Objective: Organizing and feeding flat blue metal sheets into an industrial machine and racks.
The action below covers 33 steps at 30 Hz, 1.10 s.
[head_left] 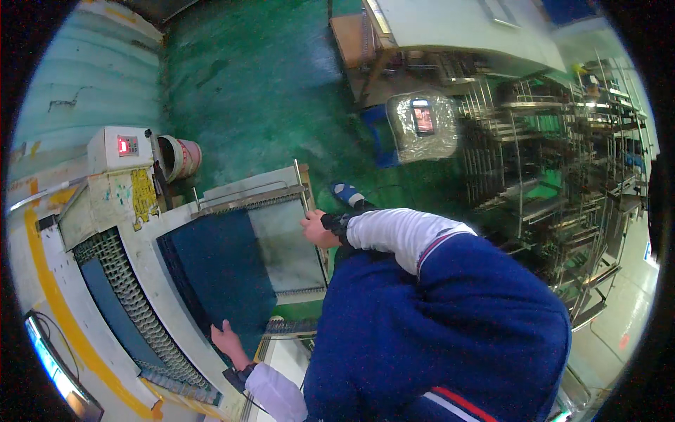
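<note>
In the head view, a flat, dark blue rectangular panel (228,271) lies toward eight o'clock, partly over a pale whitish sheet (292,243). The bare left hand (230,346), at seven o'clock, is at the panel's near edge, thumb raised; whether its fingers pinch the panel, I cannot tell. Near the dial's centre, the bare right hand (318,231) has curled fingers beside an upright metal rod (304,190); their grip is unclear.

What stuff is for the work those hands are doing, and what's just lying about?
Probably for the work:
dark blue panel, left hand at its edge
pale surface, right hand at its side
rollers
white control box

Probably just lying about:
bucket
lit phone-like device
shiny wrapped thing under it
</note>
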{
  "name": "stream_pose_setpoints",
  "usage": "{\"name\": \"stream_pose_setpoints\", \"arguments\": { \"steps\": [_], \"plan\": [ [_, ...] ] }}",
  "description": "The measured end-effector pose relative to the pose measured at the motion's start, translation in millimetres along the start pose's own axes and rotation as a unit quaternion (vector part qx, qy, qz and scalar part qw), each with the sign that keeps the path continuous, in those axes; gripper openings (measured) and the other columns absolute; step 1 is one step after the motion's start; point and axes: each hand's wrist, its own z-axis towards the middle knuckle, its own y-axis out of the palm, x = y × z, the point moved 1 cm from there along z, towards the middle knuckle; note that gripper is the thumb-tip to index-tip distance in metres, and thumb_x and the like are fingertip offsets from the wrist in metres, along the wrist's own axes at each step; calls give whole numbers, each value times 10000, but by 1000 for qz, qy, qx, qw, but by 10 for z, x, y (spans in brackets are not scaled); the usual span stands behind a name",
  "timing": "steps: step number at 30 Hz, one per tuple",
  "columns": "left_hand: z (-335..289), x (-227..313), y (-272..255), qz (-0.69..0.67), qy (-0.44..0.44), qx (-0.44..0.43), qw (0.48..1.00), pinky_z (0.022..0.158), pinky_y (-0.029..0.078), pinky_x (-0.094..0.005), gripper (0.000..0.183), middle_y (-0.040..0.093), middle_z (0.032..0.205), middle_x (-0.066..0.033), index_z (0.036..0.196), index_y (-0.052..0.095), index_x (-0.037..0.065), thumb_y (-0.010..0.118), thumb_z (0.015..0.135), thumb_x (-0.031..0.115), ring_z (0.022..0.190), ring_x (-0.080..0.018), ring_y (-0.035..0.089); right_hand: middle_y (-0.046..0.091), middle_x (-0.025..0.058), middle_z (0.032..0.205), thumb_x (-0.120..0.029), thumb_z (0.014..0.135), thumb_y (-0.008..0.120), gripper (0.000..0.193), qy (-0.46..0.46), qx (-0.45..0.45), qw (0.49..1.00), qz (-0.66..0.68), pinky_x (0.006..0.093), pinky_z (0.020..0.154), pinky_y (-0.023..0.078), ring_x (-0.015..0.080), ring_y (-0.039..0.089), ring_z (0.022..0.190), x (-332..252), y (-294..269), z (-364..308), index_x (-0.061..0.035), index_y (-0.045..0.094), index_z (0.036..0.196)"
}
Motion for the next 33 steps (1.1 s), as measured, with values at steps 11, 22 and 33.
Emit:
{"name": "stream_pose_setpoints", "arguments": {
  "steps": [11,22,33],
  "plan": [
    [-42,292,-77,35,-27,-9,999,931,446,-422,505,604,1144,-320,1188,537,-154,698,831,165,1069,-440,581,553,124,906,-233,645,634,164,-9,115,993,30,465,739,468,349,544,924,74,281,27,-97,645,737],
    [-122,460,-273,85,-27,19,996,896,446,-448,481,621,1087,-308,1171,573,-108,717,813,178,1035,-455,578,528,72,784,-238,664,614,113,-45,40,996,-66,426,645,427,297,535,812,89,276,58,-130,591,638],
    [-424,244,-1734,70,-20,58,996,949,428,-424,559,607,1160,-293,1215,546,-108,696,857,294,1051,-408,570,623,78,637,-243,681,666,172,-30,-55,997,-52,413,492,452,248,614,582,-138,251,703,-80,656,626]
  ]
}}
